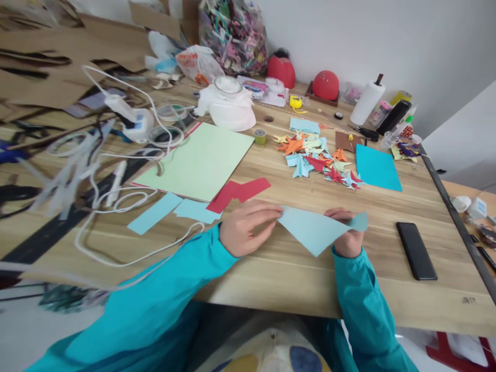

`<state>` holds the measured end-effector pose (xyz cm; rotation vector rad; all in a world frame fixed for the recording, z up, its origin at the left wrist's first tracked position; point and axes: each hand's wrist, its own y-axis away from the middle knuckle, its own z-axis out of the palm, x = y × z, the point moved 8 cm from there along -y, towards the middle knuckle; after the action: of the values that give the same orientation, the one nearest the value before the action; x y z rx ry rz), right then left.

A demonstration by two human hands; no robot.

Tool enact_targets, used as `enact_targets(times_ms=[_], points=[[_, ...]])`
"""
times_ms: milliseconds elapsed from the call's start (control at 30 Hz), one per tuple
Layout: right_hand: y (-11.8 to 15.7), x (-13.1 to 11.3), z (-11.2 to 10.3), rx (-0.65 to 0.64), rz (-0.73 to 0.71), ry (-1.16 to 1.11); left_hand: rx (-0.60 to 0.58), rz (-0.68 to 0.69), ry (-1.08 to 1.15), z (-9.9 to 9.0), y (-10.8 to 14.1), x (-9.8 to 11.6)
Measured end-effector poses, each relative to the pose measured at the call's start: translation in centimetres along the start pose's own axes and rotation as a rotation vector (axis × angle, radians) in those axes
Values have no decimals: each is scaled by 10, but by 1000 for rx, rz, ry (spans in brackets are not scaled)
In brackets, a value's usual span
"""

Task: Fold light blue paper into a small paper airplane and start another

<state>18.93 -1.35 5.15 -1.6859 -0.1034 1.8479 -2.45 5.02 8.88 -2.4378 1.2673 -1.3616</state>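
Observation:
A light blue sheet of paper [313, 227] is held up above the table's front edge, one corner pointing down toward me. My left hand [248, 227] pinches its left corner between thumb and fingers. On the right side my right hand [347, 235] grips the sheet, partly hidden behind it, and a piece of the paper curls up past those fingers. Beyond the hands lies a pile of folded paper shapes [320, 157] in orange, red, pale green and light blue. Red paper strips [236, 194] and light blue paper strips [155, 213] lie left of my left hand.
Pale green sheets [201, 157] lie left of centre, bright blue paper [377, 168] at the right. A black phone [416, 250] is near my right hand. White cable [116, 263] loops across the left. Tape rolls, bags, a yellow tape measure [295, 102] and red domes stand further back.

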Motion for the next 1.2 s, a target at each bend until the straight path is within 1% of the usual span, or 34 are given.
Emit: enact_targets(times_ms=[67, 133, 200, 267, 333, 400, 467, 500, 533, 567, 600, 667, 700, 733, 800, 833, 900, 967, 1033, 1067, 1133, 1200], points=[[1, -2, -6, 73, 2, 24, -20, 6, 17, 13, 15, -14], [3, 1, -10, 115, 50, 47, -77, 27, 35, 31, 31, -28], [2, 4, -11, 95, 90, 45, -130, 57, 12, 46, 43, -43], [0, 1, -6, 11, 77, 12, -163, 57, -71, 53, 49, -63], [-2, -4, 1, -106, 43, -22, -181, 33, -203, 52, 45, -87], [-3, -8, 12, -244, 38, -13, -195, 5, -331, 44, 34, -109], [-2, -10, 23, -369, 50, 50, -161, -55, -439, 29, 19, -127], [-1, -12, 26, -381, 42, 91, -101, -78, -475, 19, 11, -131], [-1, -15, 26, -370, 11, 131, -50, -74, -484, 11, 4, -130], [-2, -18, 25, -340, -25, 161, -4, -31, -459, 6, -1, -124], [-1, -21, 24, -308, -58, 183, 28, 22, -411, 3, -4, -115], [-1, -23, 19, -257, -102, 208, 106, 69, -338, 0, -7, -98], [-1, -22, 16, -242, -110, 217, 117, 96, -324, 2, -8, -89], [-1, -21, 13, -233, -112, 222, 74, 124, -315, 10, -8, -83], [-2, -14, 11, -254, -89, 232, -36, 169, -293, 30, -9, -76], [-2, -10, 12, -272, -69, 238, -107, 177, -302, 41, -9, -77], [-3, -1, 16, -315, -22, 248, -173, 149, -392, 57, -9, -86], [-2, 9, 23, -372, 18, 264, -113, 37, -497, 58, -10, -102], [1, 19, 30, -434, 48, 301, -27, -80, -575, 51, -7, -117], [3, 23, 33, -467, 58, 326, 11, -107, -588, 47, -6, -122], [7, 31, 35, -516, 82, 373, 63, -73, -546, 42, -3, -121], [9, 36, 33, -527, 107, 400, 76, 25, -458, 42, 0, -111]])
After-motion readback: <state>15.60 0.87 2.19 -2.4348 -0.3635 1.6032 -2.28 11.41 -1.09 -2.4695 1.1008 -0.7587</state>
